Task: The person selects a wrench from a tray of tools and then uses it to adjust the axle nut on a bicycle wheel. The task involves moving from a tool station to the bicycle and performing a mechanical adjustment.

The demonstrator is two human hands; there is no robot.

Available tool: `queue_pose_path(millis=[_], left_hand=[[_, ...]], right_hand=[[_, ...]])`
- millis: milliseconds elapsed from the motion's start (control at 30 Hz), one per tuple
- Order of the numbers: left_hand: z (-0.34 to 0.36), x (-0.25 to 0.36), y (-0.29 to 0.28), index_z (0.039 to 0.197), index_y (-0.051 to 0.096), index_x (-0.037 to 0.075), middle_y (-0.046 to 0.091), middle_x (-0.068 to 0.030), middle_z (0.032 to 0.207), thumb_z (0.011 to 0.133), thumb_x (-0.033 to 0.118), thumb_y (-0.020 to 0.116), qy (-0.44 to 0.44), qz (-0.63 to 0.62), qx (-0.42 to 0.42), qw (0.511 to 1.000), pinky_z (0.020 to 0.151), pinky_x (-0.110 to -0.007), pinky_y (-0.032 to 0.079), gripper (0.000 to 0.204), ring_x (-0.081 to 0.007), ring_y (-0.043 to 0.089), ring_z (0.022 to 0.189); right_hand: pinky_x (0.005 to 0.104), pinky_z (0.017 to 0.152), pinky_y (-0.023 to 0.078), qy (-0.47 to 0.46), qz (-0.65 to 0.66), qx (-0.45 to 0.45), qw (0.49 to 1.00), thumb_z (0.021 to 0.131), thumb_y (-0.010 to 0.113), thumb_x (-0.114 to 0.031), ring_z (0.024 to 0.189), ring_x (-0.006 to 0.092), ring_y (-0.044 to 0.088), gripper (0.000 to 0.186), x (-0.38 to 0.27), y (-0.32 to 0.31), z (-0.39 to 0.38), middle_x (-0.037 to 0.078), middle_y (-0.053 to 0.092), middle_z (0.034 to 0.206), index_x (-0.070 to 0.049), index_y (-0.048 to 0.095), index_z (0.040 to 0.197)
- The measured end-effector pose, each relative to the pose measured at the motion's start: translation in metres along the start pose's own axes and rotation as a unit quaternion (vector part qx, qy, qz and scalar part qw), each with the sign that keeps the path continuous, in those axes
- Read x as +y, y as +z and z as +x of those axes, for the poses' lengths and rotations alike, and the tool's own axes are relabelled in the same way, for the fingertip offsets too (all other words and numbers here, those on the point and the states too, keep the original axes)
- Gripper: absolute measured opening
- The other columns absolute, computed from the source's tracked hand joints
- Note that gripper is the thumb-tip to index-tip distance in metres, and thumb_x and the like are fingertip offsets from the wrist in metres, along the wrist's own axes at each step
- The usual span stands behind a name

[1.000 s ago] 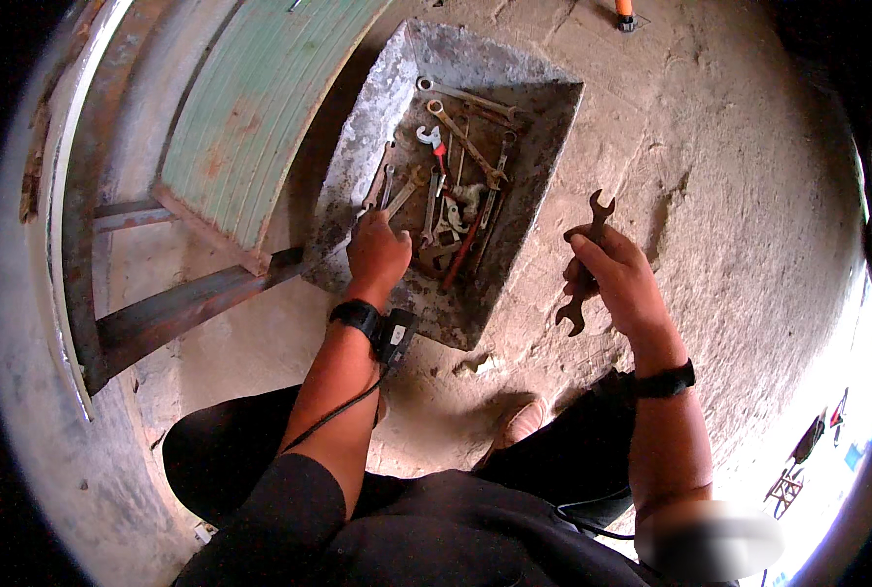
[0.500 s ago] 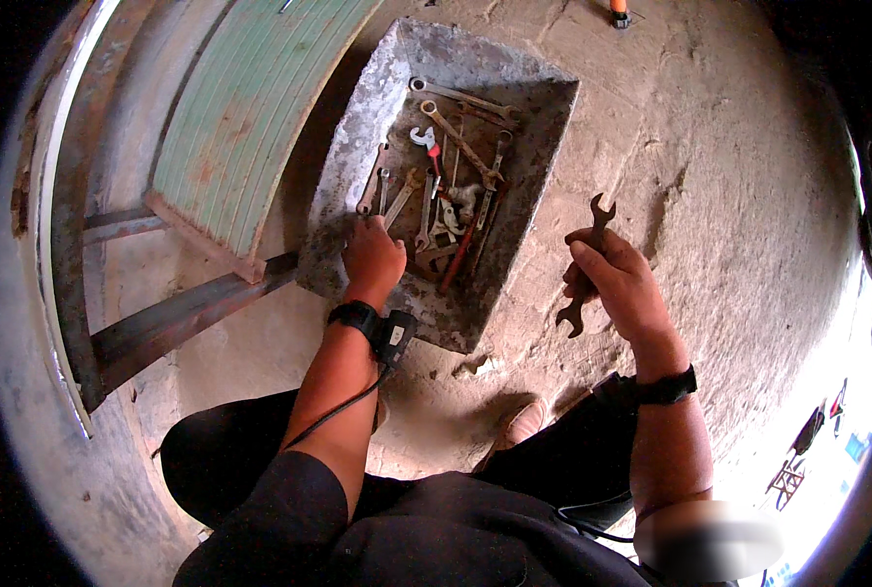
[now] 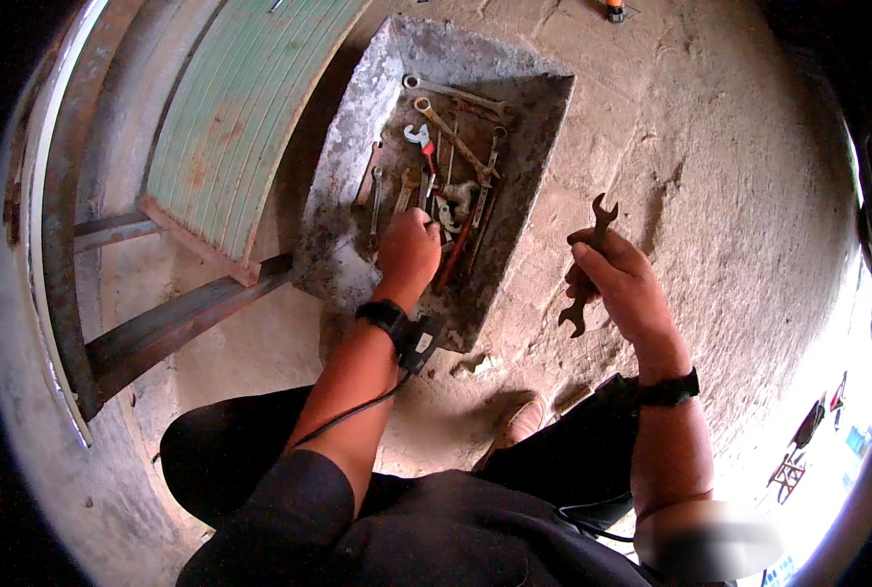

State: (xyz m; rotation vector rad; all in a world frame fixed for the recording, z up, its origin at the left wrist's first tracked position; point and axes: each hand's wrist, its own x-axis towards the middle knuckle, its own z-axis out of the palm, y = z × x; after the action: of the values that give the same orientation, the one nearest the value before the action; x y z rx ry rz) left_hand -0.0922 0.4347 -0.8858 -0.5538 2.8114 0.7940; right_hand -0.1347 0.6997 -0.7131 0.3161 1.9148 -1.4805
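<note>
My right hand (image 3: 620,279) grips a dark double open-ended wrench (image 3: 603,209), held upright over the floor right of the box, both jaws showing. Inside a grey, rough-walled metal box (image 3: 350,122), my left hand (image 3: 409,256) is closed, fingers curled down at the lower end of a slim wrench (image 3: 428,192); what its fingertips hold is hidden. Around it lie a small combination wrench (image 3: 376,201), a rusty wrench (image 3: 405,186), a red-and-silver adjustable wrench (image 3: 421,142), a long ring wrench (image 3: 451,91), a brownish one (image 3: 456,140) and a red-handled tool (image 3: 452,262).
A green ribbed metal panel (image 3: 235,137) leans at the left above a dark steel bar (image 3: 186,318). Rough concrete floor (image 3: 720,235) spreads to the right. An orange object (image 3: 615,10) stands at the far edge. My shoe (image 3: 524,419) is just below the box.
My left hand has moved right inside the box, from beside the small combination wrench to the slim wrench near the middle. My right hand keeps its wrench almost where it was.
</note>
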Motion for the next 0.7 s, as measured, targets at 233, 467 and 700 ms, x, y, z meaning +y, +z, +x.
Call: queue_pose_path(millis=[233,467,700], left_hand=[[0.019,0.006,0.016,0.105,0.061,0.002,0.067,-0.0213,0.102,0.088,0.032,0.063,-0.067,0.064,-0.067,0.993,0.081,-0.051,0.052,0.034,-0.0403,0.065,0.095],[0.021,0.015,0.013,0.098,0.063,0.000,0.067,-0.0228,0.097,0.084,0.029,0.066,-0.075,0.055,-0.067,0.993,0.080,-0.051,0.052,0.033,-0.0415,0.064,0.093],[0.024,0.010,0.009,0.094,0.060,-0.002,0.066,-0.0252,0.099,0.083,0.027,0.063,-0.093,0.011,-0.039,0.995,0.078,-0.052,0.052,0.032,-0.0444,0.063,0.092]], right_hand=[[0.0271,0.065,0.050,-0.020,-0.003,0.022,1.000,0.099,0.057,-0.024,0.072,0.0137,0.063,0.030,0.005,-0.015,-0.011,0.005,0.064,0.084,0.001,0.059,0.116],[0.0259,0.063,0.050,-0.038,0.015,0.031,0.999,0.100,0.056,-0.023,0.071,0.0129,0.064,0.029,0.015,-0.027,-0.016,0.004,0.064,0.083,0.000,0.057,0.118],[0.0281,0.069,0.050,-0.036,0.021,0.016,0.999,0.098,0.059,-0.024,0.077,0.0123,0.062,0.030,0.011,-0.023,-0.018,0.004,0.064,0.084,0.001,0.060,0.115]])
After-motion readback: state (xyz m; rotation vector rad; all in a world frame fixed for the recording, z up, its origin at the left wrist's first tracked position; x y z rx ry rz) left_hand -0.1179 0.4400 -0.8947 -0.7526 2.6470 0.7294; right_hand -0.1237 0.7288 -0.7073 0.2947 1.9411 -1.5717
